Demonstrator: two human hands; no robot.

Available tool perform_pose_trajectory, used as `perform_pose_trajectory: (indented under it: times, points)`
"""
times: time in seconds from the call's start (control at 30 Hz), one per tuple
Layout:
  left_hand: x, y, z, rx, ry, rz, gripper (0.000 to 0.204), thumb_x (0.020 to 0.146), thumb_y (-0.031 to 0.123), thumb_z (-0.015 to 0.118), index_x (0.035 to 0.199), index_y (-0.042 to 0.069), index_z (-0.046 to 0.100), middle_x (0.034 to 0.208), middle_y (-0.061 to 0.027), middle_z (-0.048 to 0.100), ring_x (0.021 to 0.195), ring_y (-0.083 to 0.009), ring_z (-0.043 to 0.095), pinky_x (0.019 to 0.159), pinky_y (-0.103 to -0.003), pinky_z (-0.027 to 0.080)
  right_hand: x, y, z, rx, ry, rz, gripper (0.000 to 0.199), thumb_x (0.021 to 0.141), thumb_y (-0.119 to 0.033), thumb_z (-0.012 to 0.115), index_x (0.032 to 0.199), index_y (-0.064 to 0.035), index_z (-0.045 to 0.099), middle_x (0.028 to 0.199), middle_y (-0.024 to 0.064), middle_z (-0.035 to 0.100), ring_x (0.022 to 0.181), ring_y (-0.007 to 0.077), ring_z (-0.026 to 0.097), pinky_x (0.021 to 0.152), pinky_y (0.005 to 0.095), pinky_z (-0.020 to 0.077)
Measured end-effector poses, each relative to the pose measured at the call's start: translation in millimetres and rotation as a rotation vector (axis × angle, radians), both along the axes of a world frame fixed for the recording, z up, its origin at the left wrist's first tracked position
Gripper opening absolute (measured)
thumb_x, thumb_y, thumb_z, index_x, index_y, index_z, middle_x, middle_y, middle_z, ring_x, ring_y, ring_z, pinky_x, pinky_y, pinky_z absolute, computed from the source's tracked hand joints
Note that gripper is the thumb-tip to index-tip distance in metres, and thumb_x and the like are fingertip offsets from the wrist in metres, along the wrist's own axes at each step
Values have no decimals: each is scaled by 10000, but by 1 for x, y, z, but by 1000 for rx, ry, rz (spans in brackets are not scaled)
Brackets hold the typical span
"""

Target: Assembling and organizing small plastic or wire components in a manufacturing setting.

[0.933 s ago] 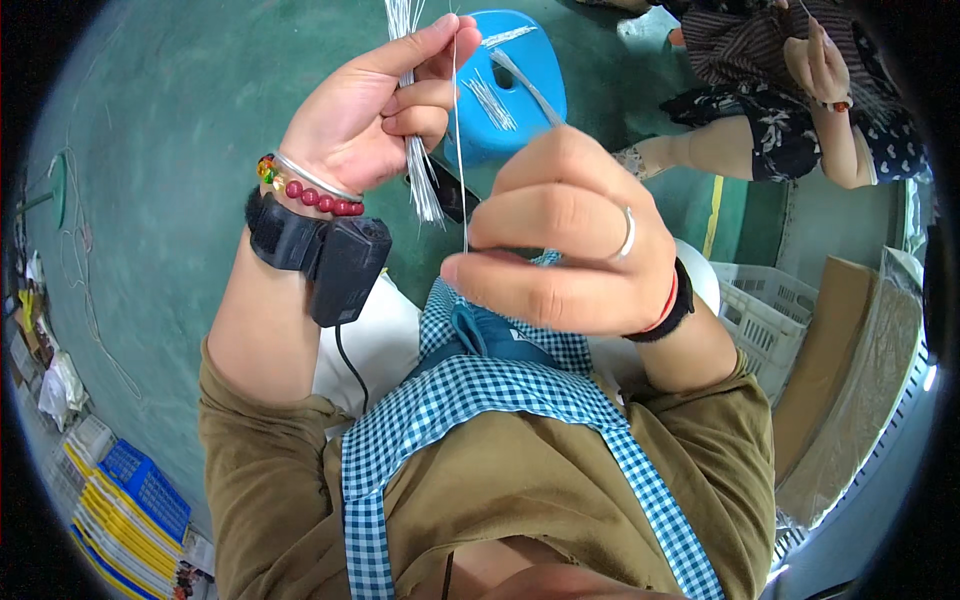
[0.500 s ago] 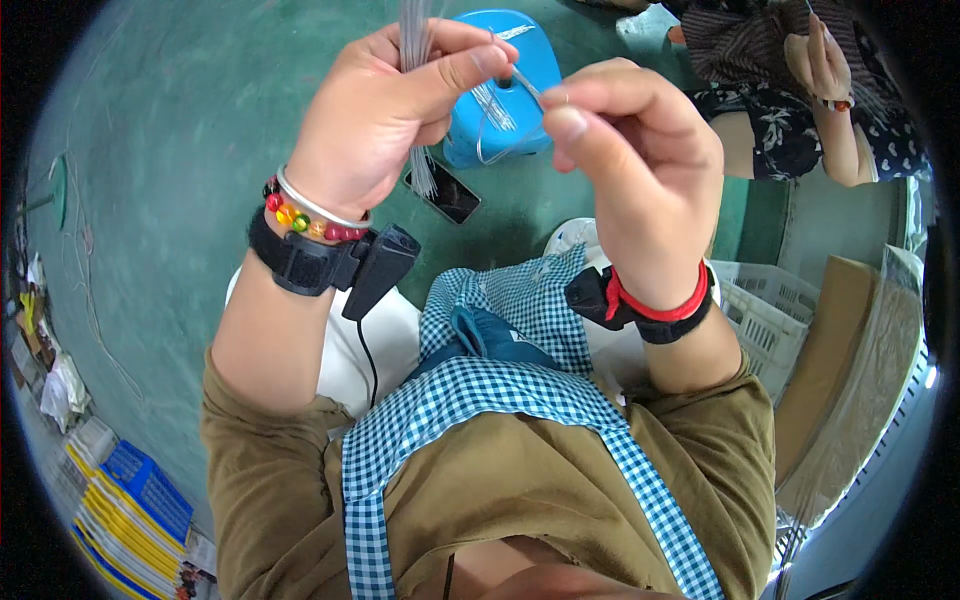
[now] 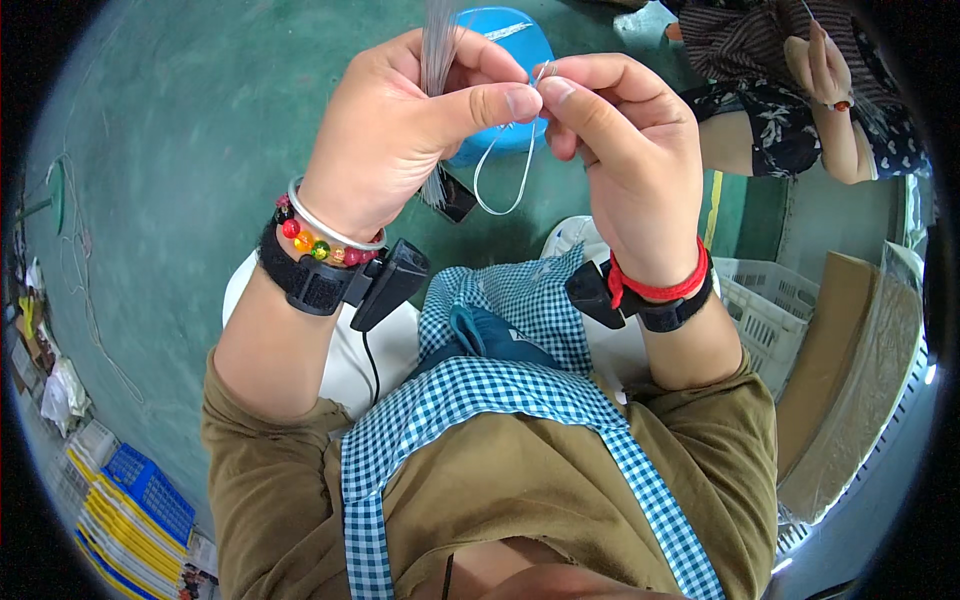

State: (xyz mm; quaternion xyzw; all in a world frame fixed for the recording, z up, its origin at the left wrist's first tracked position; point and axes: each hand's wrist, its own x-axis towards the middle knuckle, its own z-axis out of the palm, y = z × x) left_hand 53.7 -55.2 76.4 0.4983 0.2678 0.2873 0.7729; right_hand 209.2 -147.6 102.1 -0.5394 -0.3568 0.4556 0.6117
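**Two hands bending a thin wire into a loop, seen from above**

Nearest the camera is the person's own chest: a brown shirt (image 3: 520, 500) under a blue checked apron (image 3: 500, 390). Both forearms rise from here, each with a black wrist strap. The left wrist also wears a silver bangle and coloured beads (image 3: 318, 240); the right wears a red cord (image 3: 660, 285).

Higher up, the hands meet close together, thumb tips almost touching. The left hand (image 3: 400, 130) is closed round a bundle of thin grey wires (image 3: 437, 40) that stands up past the fingers and pokes out below the palm. The right hand (image 3: 620, 150) pinches one end of a single wire (image 3: 505, 180), which hangs below both thumbs in a narrow loop, its other end held at the left thumb.

To do this step well, it seems best to keep both pinches firm and near each other, so the loop stays even and the wire does not spring free, and to keep the bundle gripped tight so no strands slip.

Beyond the hands, on the green floor (image 3: 180, 120), sits a blue round container (image 3: 510, 40). Far right, another person (image 3: 800, 90) sits, working with their own hands. A white crate (image 3: 770, 310) and cardboard (image 3: 860, 370) lie to the right.
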Motion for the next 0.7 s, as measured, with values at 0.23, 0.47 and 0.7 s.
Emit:
perform_pose_trajectory:
  times: [0.23, 0.47, 0.7]
  points:
    - [-1, 4, -1, -5, -35, -29, 164, 813, 122, 782, 906, 36, 677, 714, 36, 606, 545, -7, 426, 473, -182, 279, 1, 3, -1, -1, 127, 28, 106, 871, -62, 687, 957, -4, 710, 836, 36, 695, 661, 59, 574, 608, 196, 458]
    - [0, 1, -1, -12, -37, -21, 162, 810, 112, 781, 906, 32, 678, 705, 42, 597, 543, -5, 422, 473, -182, 272, 2, 3, 0, -9, 160, 68, 109, 874, -73, 681, 951, -4, 720, 825, 31, 690, 670, 59, 566, 610, 195, 451]
    - [0, 2, -3, -11, -21, -23, 165, 814, 118, 780, 914, 33, 681, 695, 47, 590, 538, 0, 408, 468, -181, 259, 3, 4, -1, -18, 194, 82, 109, 876, -77, 675, 947, -8, 721, 820, 27, 688, 672, 56, 564, 618, 197, 449]
